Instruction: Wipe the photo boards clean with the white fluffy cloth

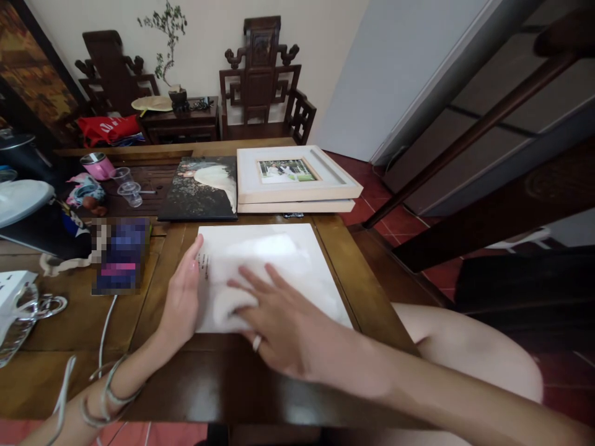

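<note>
OK, the counter (186, 384) is biggest, brown wood, and it holds all the stuff within reach. Our white board (253, 244) lies flat on it, right in front of us, prob. b/c it's steady that way. Two pale frames (297, 193) sit stacked just past it, w/ a dark pic (190, 192) beside them, maybe to save room. Our right hand (288, 328) is over the board w/ fingers spread, but it's blurry, so we can't tell if it grips the white wad (227, 303) by its fingers. Our left hand (181, 294) stands along the board's left side, fingers straight, not curled, prob. to stop it sliding. Now words, big to small: the red bag (109, 129) at the back has white marks we can't read. The board has tiny dark writing (205, 266) near its left edge, too small to read.
</note>
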`<state>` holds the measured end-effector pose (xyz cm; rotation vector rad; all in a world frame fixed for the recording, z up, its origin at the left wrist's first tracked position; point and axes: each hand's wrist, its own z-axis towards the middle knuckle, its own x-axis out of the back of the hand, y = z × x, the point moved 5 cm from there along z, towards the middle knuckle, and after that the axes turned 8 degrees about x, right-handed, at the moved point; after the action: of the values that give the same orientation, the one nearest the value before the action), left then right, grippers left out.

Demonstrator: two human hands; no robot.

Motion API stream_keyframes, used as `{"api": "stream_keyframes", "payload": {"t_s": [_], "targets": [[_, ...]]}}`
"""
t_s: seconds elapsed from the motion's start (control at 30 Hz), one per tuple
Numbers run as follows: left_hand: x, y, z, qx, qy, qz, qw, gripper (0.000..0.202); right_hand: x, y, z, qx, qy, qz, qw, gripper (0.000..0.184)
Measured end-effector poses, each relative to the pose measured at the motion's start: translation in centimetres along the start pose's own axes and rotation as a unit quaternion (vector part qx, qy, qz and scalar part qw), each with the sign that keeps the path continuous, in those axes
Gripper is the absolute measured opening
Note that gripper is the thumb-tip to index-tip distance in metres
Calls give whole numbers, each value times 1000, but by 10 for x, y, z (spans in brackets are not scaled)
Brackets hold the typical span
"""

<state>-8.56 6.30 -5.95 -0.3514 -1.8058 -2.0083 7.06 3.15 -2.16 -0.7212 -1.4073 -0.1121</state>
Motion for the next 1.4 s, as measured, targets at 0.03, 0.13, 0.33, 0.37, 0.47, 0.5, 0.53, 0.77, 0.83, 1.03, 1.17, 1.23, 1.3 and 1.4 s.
{"api": "stream_keyframes", "payload": {"t_s": [0.03, 0.13, 0.33, 0.37, 0.47, 0.5, 0.53, 0.77, 0.83, 1.03, 1.17, 1.23, 1.3, 1.4], "targets": [[-1, 2, -1, -3, -6, 2, 1000, 52, 6, 11, 5, -22, 4, 3, 1000, 31], [-3, 7, -3, -14, -23, 6, 1000, 47, 27, 39, 27, -64, 28, -2, 998, 32], [-11, 7, 1, -36, -57, 88, 994, 38, 56, 53, 83, -58, 35, 33, 997, 37], [-11, 7, 1, -42, -62, 103, 992, 36, 58, 51, 91, -46, 33, 33, 998, 36], [-13, 8, 0, -56, -74, 141, 986, 37, 62, 48, 101, -34, 27, 36, 998, 35], [-13, 8, -1, -59, -74, 148, 984, 38, 63, 50, 99, -37, 25, 39, 998, 36], [-13, 7, -1, -61, -77, 154, 983, 39, 65, 54, 94, -43, 24, 41, 998, 36], [-16, 2, -4, -73, -99, 232, 965, 48, 71, 116, 6, -170, 77, 42, 982, 50], [-16, 3, -5, -81, -104, 265, 955, 50, 64, 122, -21, -200, 78, 22, 976, 47], [-16, 6, -4, -97, -101, 328, 934, 53, 23, 58, -83, -70, 56, -15, 996, 32], [-21, 6, -5, -99, -120, 345, 926, 54, 12, 24, -107, -9, 61, -51, 997, 26], [-22, 4, -5, -94, -123, 352, 923, 55, 14, 29, -104, -8, 66, -55, 996, 27], [-22, 3, -5, -88, -124, 355, 923, 54, 20, 47, -91, -24, 73, -51, 996, 29], [-21, 2, -5, -91, -126, 353, 922, 53, 30, 82, -62, -30, 91, -49, 994, 29]]}}
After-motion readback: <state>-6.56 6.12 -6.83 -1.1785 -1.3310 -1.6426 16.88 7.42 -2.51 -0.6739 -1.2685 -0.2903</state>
